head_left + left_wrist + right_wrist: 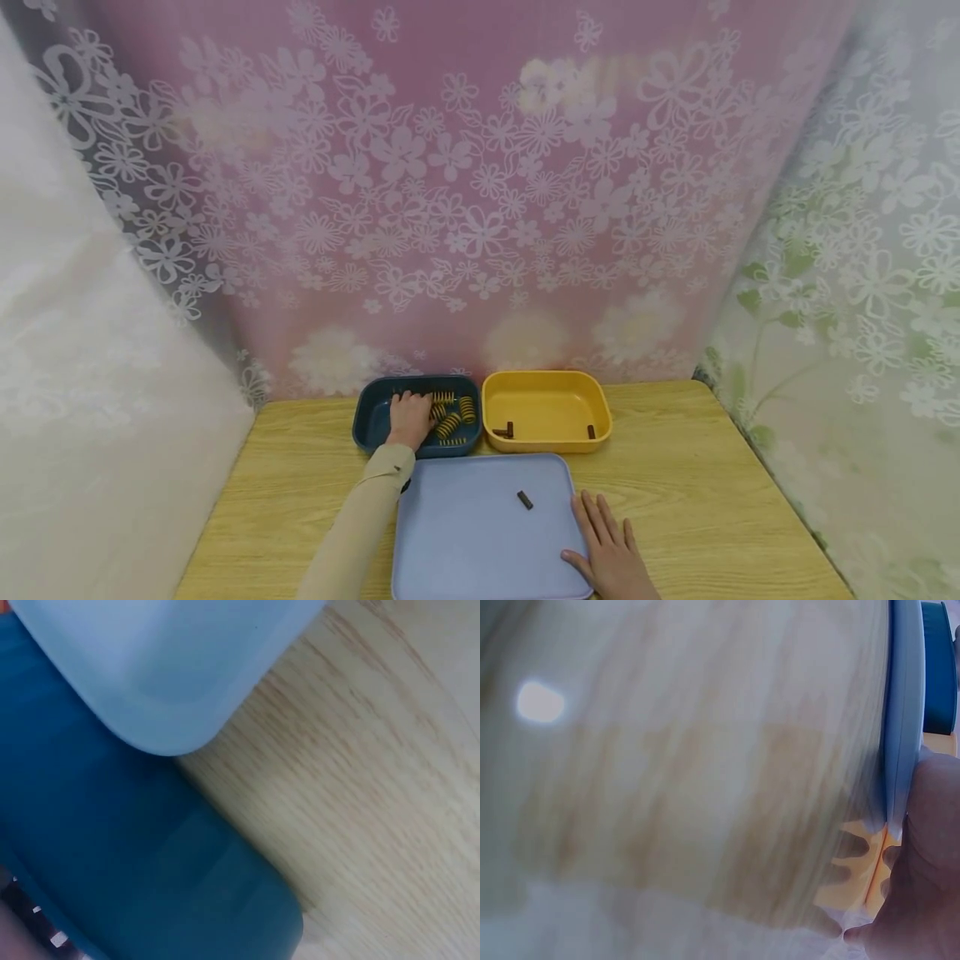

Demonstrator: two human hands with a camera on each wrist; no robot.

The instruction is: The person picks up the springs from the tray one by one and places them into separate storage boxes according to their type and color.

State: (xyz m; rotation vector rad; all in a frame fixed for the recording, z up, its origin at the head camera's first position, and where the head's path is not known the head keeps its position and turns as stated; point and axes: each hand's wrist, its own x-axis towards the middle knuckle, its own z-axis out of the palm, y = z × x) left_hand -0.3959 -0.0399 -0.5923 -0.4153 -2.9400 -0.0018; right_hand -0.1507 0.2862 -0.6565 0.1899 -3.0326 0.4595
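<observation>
My left hand [410,419] reaches down into a dark blue bin [359,422], its fingers beside several yellow-and-black coil springs [448,427]. The fingertips are hidden, so whether they pinch a spring is unclear. In the left wrist view, the bin's outer wall [165,855] fills much of the frame, with only a blurred bit of hand at the lower left edge. My right hand [611,557] rests with spread, straight fingers on the right edge of a light blue tray [472,533]. One small dark cylindrical piece [525,500] lies on that tray.
A yellow bin [547,396] stands against the blue one's right side, with a few small dark pieces [591,432] in it. Both bins sit on a wood-grain table [675,475] behind the tray. Flowered curtains [480,192] hang at the back and sides.
</observation>
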